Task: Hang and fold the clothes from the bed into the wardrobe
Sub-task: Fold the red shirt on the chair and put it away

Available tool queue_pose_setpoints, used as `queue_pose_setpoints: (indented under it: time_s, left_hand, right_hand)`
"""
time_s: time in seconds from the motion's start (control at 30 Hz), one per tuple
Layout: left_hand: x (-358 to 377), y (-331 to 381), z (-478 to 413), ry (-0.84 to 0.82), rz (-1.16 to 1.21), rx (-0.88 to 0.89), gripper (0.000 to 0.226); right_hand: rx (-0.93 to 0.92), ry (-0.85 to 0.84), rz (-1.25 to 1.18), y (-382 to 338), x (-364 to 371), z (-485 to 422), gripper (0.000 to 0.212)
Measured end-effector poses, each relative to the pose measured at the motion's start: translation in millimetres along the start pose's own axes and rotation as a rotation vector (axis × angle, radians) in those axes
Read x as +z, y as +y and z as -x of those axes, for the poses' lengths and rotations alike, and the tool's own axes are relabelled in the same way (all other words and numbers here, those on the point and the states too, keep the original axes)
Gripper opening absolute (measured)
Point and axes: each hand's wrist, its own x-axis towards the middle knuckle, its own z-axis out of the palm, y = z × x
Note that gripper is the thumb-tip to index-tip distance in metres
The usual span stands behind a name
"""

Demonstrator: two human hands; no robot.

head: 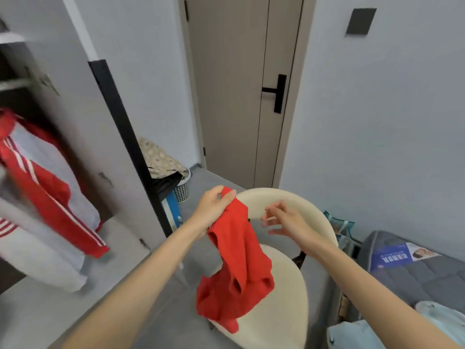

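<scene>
Left hand (214,207) pinches red garment (236,268) by its top so it hangs straight over chair (284,285); right hand (281,220) loose, empty, nearby to help.

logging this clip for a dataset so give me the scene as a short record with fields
left hand: grips the top of a red garment, which hangs down
right hand: holds nothing, fingers relaxed, apart from the garment
under the garment: cream chair
wardrobe: open at left, red and white jacket hanging inside
bed: at right, grey mattress, light blue clothes at its near edge
stage: red garment not yet hung or folded
</scene>
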Motion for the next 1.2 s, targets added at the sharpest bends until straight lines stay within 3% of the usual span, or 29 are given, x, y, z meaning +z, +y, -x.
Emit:
queue_pose_setpoints:
  time_s: [0.1, 0.17, 0.23, 0.27, 0.33, 0.4, 0.47, 0.53, 0.57, 0.63, 0.73, 0.8, 0.87, 0.93, 1.0, 1.07, 1.1, 1.2]
  left_hand:
    - [-19, -1, 3, 0.116, 0.303, -0.127, 0.011]
    - [-28, 0, 4, 0.167, 0.423, -0.173, 0.008]
    - [-34, 0, 6, 0.196, 0.495, -0.205, 0.010]
    - [-37, 1, 8, 0.199, 0.530, -0.213, 0.011]
    - [-44, 6, 11, 0.232, 0.619, -0.210, 0.011]
    - [-57, 8, 9, 0.401, 0.750, -0.180, 0.014]
    - [-73, 4, 4, 0.637, 0.951, -0.198, 0.016]
    - [-83, -4, 1, 0.785, 1.091, -0.207, 0.015]
    - [-85, -7, 0, 0.819, 1.098, -0.187, 0.034]
    - [-83, -15, 1, 0.772, 0.970, -0.127, 0.056]
    - [-69, -17, 6, 0.648, 0.321, -0.039, 0.047]
    - [-63, -17, 8, 0.584, 0.015, 0.141, 0.055]
    - [-56, -15, 7, 0.368, -0.196, 0.213, 0.082]
    - [-44, -16, 3, 0.174, -0.415, 0.172, 0.100]
    - [-34, -17, -7, 0.118, -0.449, 0.171, 0.079]
    - [-24, -13, -19, 0.180, -0.284, 0.172, 0.032]
    - [-21, -9, -23, 0.227, -0.203, 0.168, 0.021]
    - [-23, 2, -34, 0.322, -0.072, 0.180, 0.020]
  right_hand:
    - [0.008, -0.284, 0.215, -4, 19, 3, 0.017]
    - [0.009, -0.501, 0.298, -4, 28, 7, 0.041]
    - [-0.056, -0.561, 0.410, 0, 40, 8, 0.062]
    - [-0.138, -0.499, 0.504, 2, 45, 6, 0.061]
    - [-0.291, -0.280, 0.664, 2, 53, -3, 0.032]
    - [-0.311, -0.101, 0.529, -6, 52, -12, 0.010]
    - [-0.313, 0.030, 0.316, -23, 46, -20, 0.014]
    - [-0.388, 0.096, 0.348, -44, 43, -28, 0.014]
    - [-0.435, 0.076, 0.399, -55, 44, -32, 0.011]
    - [-0.522, -0.001, 0.470, -74, 49, -35, 0.011]
    - [-0.594, -0.093, 0.485, -95, 53, -43, 0.009]
    - [-0.608, -0.126, 0.481, -106, 53, -52, 0.004]
    - [-0.602, -0.176, 0.490, -111, 52, -58, 0.002]
    - [-0.565, -0.255, 0.444, -113, 50, -65, 0.007]
    - [-0.522, -0.331, 0.361, -116, 46, -74, 0.007]
    - [-0.465, -0.404, 0.251, -118, 38, -84, 0.005]
    - [-0.431, -0.435, 0.194, -118, 33, -90, 0.008]
    - [-0.301, -0.457, 0.095, -107, 17, -107, 0.020]
